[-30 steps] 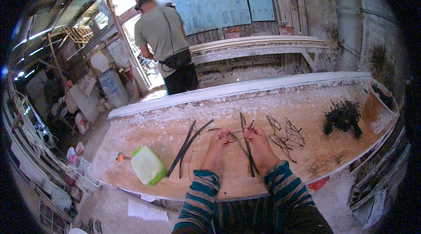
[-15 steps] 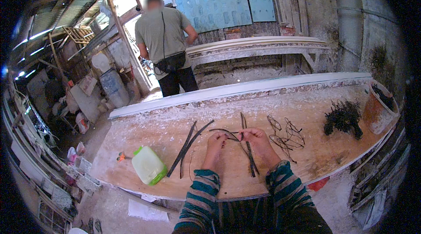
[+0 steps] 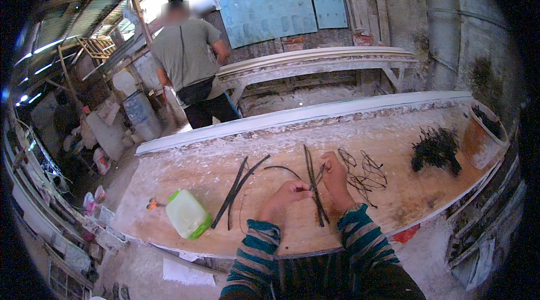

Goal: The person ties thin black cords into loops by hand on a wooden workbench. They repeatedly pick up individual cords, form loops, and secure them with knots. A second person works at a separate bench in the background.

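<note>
My left hand [image 3: 290, 193] is closed in a pinch over the middle of the wooden table, on a thin black strand [image 3: 283, 168] that curves away to its left. Higher and to the right, my right hand [image 3: 336, 181] is closed too, its fingertips pinching a thin dark strand; whether both pinch the same piece I cannot tell. Between the hands lie long narrow black strips [image 3: 313, 185], crossing at a slight angle. A second group of black strips [image 3: 235, 192] rests left of my left hand. Loose thin black strands [image 3: 365, 176] lie tangled right of my right hand.
A white jug with green ends [image 3: 187, 214] and orange-handled scissors [image 3: 153, 204] lie at the table's left. At the right sit a black stringy clump [image 3: 436, 151] and a stained bucket [image 3: 485, 140]. A long white strip [image 3: 304, 120] borders the far edge. Beyond, a person [image 3: 188, 64] stands.
My hands have drawn apart: the left moved down and slightly right, the right moved up and slightly right. The person beyond the table has shifted left in view.
</note>
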